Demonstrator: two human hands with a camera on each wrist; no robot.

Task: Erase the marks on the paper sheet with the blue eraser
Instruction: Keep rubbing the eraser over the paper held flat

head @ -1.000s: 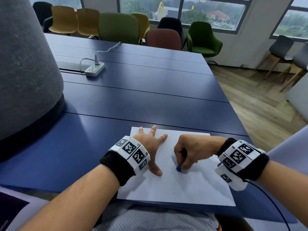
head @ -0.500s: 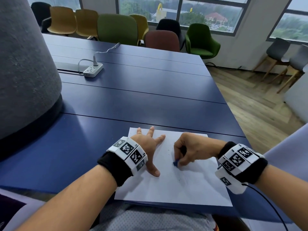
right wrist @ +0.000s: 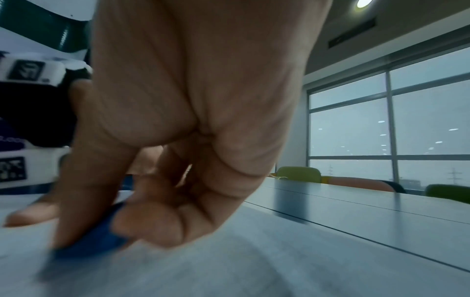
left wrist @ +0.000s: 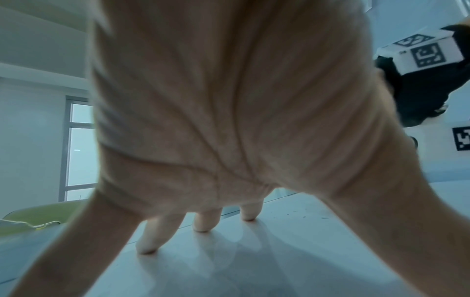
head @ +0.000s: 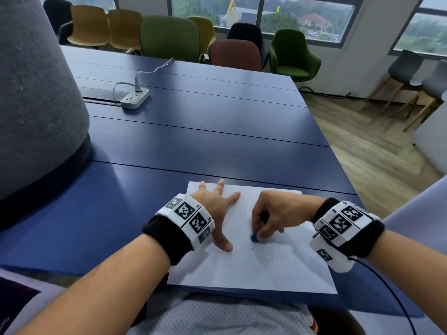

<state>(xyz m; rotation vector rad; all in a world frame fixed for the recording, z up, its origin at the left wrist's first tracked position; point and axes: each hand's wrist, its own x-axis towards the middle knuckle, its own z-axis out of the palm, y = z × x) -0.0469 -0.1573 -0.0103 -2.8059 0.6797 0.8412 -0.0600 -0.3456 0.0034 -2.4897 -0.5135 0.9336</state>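
A white paper sheet [head: 254,267] lies at the near edge of the blue table [head: 193,131]. My left hand [head: 217,209] rests flat on the sheet's left half with fingers spread; its fingertips [left wrist: 201,229] touch the paper [left wrist: 229,261]. My right hand [head: 273,218] pinches a small blue eraser [head: 254,238] and presses it onto the middle of the sheet. In the right wrist view the blue eraser [right wrist: 94,241] sits between thumb and fingers against the paper [right wrist: 229,267]. Faint grey marks and dark crumbs show near the eraser.
A white power strip [head: 134,99] with a cable lies far back on the table. A large grey felt-covered object [head: 36,97] stands at the left. Coloured chairs [head: 169,37] line the table's far edge. Wooden floor lies to the right.
My right hand rubbed the eraser up the sheet and back down, staying in the sheet's middle. The left hand has stayed flat on the paper.
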